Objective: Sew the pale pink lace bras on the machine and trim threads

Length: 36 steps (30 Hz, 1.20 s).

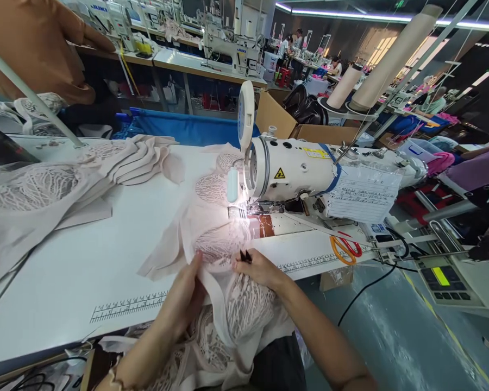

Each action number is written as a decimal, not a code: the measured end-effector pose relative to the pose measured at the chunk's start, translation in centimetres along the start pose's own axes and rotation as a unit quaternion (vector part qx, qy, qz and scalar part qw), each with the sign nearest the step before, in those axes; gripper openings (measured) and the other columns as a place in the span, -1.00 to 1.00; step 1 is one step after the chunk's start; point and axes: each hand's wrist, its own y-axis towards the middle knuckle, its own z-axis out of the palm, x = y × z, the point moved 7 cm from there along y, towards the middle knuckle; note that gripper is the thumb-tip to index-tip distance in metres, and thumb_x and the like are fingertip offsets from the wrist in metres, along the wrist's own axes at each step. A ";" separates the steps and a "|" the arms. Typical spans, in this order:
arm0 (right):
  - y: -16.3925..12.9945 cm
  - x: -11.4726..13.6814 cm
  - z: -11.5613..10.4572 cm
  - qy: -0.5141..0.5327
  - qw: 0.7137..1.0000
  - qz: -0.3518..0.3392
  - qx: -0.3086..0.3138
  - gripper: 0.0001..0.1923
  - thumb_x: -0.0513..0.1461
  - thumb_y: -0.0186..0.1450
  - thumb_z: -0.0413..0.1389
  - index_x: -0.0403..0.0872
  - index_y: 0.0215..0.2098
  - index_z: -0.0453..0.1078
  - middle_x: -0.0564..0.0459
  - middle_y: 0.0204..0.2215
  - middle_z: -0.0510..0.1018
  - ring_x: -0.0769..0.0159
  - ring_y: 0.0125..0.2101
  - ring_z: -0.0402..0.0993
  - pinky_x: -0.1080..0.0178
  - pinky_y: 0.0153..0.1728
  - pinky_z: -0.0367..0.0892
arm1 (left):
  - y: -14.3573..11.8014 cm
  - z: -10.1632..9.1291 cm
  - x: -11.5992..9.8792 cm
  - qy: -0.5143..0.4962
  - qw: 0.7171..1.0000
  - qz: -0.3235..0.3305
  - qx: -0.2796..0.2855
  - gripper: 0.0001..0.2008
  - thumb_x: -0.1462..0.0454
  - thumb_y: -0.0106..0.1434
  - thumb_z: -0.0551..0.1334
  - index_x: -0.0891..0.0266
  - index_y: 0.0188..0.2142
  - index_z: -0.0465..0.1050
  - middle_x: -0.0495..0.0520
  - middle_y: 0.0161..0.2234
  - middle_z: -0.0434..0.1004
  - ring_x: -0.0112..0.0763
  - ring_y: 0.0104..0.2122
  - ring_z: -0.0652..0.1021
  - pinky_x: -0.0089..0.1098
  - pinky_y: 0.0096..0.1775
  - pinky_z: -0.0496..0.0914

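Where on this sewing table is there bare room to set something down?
Bare white tabletop lies between the stacked lace pieces at left and the fabric under the left hand, down to the printed ruler. Crowded: around the sewing machine and scissors.

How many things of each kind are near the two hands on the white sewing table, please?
Sewing machine: 1
Scissors with orange and red handles: 1
Large thread cones: 2
Printed rulers on the table: 2
Small black tool in the right hand: 1
Total: 7
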 end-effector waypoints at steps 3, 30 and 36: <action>-0.9 0.3 2.0 -0.111 0.991 -0.011 0.074 -0.74 -0.22 0.30 0.11 -0.06 -0.53 0.23 0.21 -0.59 0.26 0.43 -0.53 0.18 0.34 -0.43 0.12 | 1.6 -1.2 -2.3 0.051 0.993 0.077 -0.072 -0.51 -0.14 0.14 0.33 0.25 -0.27 0.48 0.15 -0.44 0.59 -0.15 -0.38 0.60 -0.28 -0.33 0.49; 0.7 0.5 6.2 -0.237 0.968 -0.045 -0.065 -0.71 -0.39 0.19 0.08 0.00 -0.57 0.10 0.19 -0.61 0.31 0.39 -0.54 0.16 0.31 -0.46 0.12 | 0.4 -3.0 -4.3 0.191 0.942 0.156 -0.228 -0.33 -0.43 -0.03 0.06 0.08 -0.68 0.05 -0.06 -0.70 0.10 -0.40 -0.58 0.20 -0.34 -0.56 0.19; -0.6 0.5 2.6 -0.123 0.988 -0.015 -0.097 -0.60 -0.13 0.33 0.03 -0.01 -0.60 0.03 0.23 -0.67 0.10 0.46 -0.58 0.02 0.32 -0.51 0.00 | 1.7 -3.0 -4.9 0.177 0.959 0.183 -0.122 -0.39 -0.32 0.05 0.22 0.20 -0.52 0.38 0.08 -0.61 0.45 -0.14 -0.44 0.53 -0.29 -0.41 0.43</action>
